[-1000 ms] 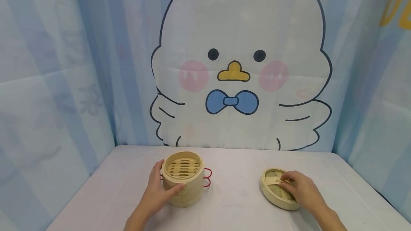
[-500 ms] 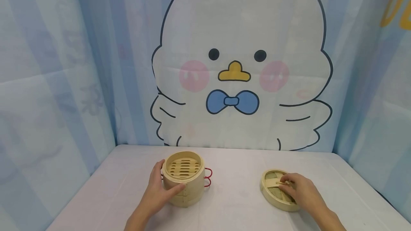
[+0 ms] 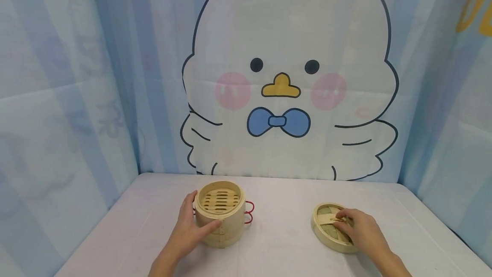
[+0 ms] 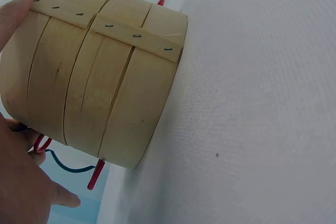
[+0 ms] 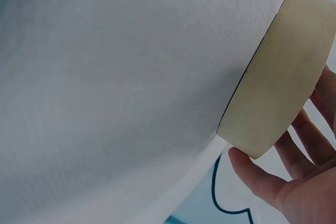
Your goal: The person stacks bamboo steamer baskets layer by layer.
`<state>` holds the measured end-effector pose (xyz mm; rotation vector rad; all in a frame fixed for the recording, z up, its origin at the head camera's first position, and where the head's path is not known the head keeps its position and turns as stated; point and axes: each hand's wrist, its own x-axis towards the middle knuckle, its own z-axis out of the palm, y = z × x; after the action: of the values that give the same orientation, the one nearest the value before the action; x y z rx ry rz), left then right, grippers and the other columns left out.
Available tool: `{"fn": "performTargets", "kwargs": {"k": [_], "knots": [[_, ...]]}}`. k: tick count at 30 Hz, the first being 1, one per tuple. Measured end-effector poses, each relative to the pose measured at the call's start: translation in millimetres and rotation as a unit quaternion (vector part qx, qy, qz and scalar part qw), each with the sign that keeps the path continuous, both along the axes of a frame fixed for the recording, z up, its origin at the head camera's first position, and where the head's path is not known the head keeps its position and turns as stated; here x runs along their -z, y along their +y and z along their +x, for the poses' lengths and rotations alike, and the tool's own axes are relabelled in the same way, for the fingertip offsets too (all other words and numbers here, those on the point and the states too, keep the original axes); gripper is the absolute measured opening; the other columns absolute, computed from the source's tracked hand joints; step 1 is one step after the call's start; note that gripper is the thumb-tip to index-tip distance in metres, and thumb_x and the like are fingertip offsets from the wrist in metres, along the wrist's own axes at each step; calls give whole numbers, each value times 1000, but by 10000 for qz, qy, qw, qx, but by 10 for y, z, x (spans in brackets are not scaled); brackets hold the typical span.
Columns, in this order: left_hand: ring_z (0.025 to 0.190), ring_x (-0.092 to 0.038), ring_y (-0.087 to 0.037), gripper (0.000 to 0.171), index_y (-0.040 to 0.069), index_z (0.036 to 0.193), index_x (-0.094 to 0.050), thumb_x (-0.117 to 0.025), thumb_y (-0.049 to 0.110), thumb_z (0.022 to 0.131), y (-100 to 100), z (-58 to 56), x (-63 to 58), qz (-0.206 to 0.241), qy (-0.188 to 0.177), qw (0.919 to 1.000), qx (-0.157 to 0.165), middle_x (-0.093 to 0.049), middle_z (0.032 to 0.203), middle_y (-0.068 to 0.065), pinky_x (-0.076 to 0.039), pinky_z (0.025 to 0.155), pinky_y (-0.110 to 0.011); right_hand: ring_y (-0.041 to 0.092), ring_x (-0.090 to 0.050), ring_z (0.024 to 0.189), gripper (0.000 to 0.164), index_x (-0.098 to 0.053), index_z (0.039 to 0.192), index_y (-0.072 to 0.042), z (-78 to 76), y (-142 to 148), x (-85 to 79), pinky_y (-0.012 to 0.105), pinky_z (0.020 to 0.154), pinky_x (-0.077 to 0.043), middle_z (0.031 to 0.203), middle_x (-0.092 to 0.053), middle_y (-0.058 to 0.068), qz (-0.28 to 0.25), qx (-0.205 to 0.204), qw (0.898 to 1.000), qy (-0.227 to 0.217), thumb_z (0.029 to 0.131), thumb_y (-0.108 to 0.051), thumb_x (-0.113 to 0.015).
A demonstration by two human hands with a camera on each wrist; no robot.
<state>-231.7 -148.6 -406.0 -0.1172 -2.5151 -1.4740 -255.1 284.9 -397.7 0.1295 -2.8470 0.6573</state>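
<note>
the right hand (image 3: 363, 231) pinches the handle (image 3: 337, 219) of the lid (image 3: 329, 233), which rests on the counter (image 3: 280, 234) to the right of the steamer (image 3: 229, 226). the left hand (image 3: 188, 231) is clamped round the left side of the steamer, thumb in front. a pinch at mid-handle should hold the lid level, a light left grip the steamer steady. beyond the steamer hangs a printed backdrop (image 3: 284, 157).

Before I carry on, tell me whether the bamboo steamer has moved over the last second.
No. In the head view, the bamboo steamer shows no visible shift in any direction against the printed blue bow tie.
</note>
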Motion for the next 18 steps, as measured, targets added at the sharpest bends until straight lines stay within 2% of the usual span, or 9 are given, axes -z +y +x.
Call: {"fn": "performTargets", "kwargs": {"k": [12, 18], "knots": [[141, -31, -39, 111, 5, 155, -22, -86, 51, 77, -1, -16, 12, 14, -76, 10000, -52, -29, 156, -22, -32, 110, -64, 40, -63, 101, 20, -73, 100, -6, -14, -8, -39, 60, 89, -49, 109, -70, 18, 0, 97, 9999, -100, 90, -21, -78], [141, -32, -39, 110, 5, 154, -22, -86, 50, 76, 1, -21, 17, 40, -43, 10000, -49, -29, 156, -22, -32, 110, -64, 45, -62, 107, 19, -73, 101, -5, 6, -15, -54, 62, 91, -49, 110, -70, 19, -32, 2, 9996, 290, 90, -19, -78]]}}
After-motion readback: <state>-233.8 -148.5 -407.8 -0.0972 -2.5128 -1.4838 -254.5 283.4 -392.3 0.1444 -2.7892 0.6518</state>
